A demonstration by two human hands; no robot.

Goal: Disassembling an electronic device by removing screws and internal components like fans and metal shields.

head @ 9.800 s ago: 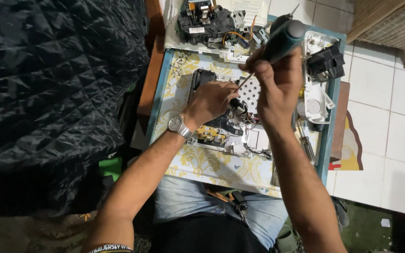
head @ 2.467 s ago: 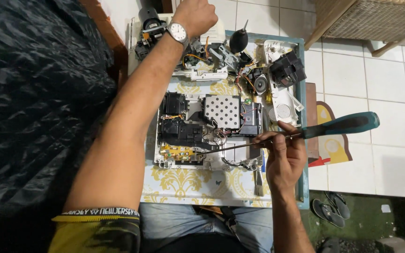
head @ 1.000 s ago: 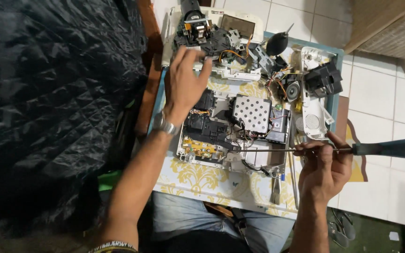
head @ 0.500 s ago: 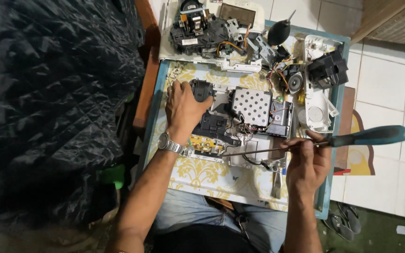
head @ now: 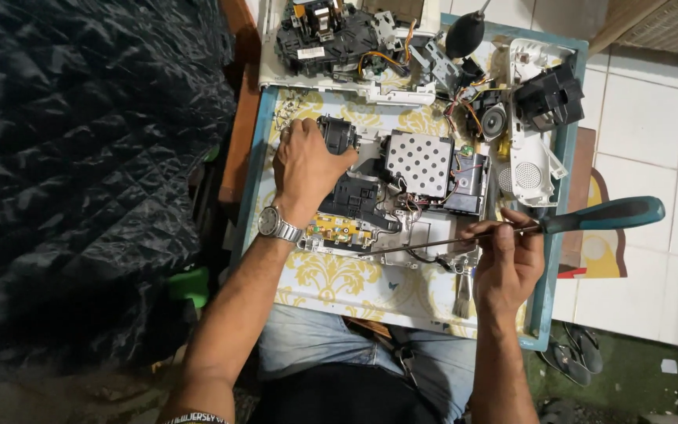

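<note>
Left hand (head: 306,169) spread palm-down, gripping nothing, on the opened grey electronic chassis (head: 402,200) in the middle of the yellow-patterned, teal-edged worktop (head: 339,279), fingers touching a small black block (head: 337,133). Right hand (head: 506,263) closed around the long teal-handled screwdriver (head: 590,217), shaft lying across the chassis's near edge. Crowding the far side: a black wired assembly (head: 327,35), white plastic casing (head: 529,157), black rubber blower bulb (head: 464,33).
</note>
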